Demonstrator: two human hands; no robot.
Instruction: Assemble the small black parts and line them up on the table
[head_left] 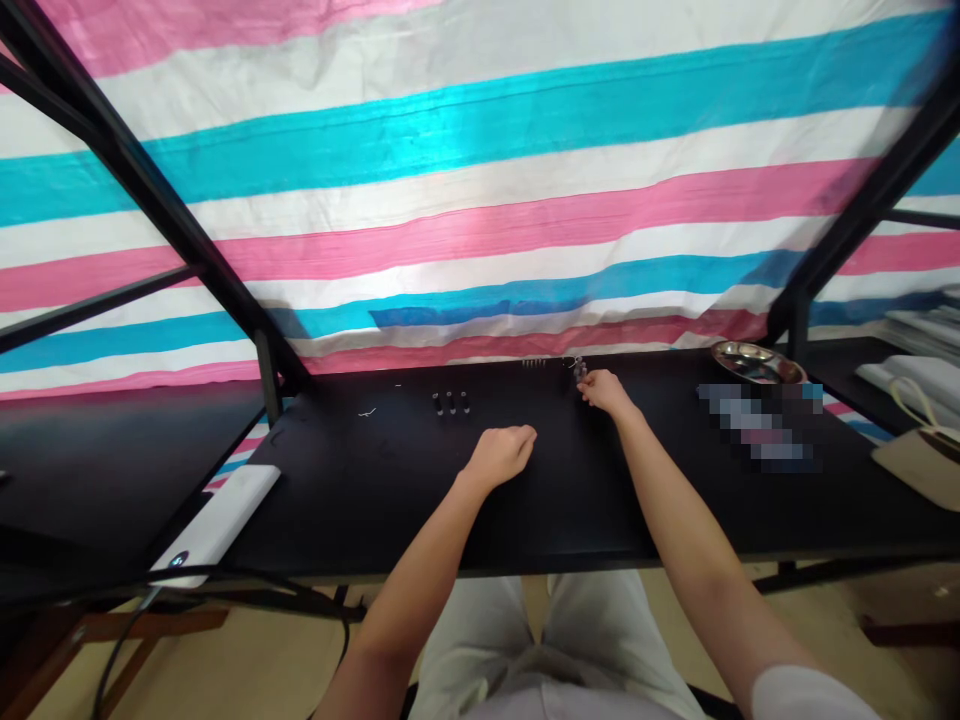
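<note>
My left hand rests low over the black table, its fingers curled in; whatever may be inside them is hidden. Farther forward and to the right, my right hand pinches with its fingertips at a cluster of small dark-grey parts near the table's back edge. Whether one part is between the fingertips is too small to tell. Left of that cluster stands a row of several tiny light-coloured pieces. Three short black cylinders with light tops stand in a row, beyond and left of my left hand.
A white power bank with a cable lies at the left front edge. To the right are a round metal dish and a blurred-out flat item. A thin white scrap lies left. Striped sheeting hangs behind, between black frame bars.
</note>
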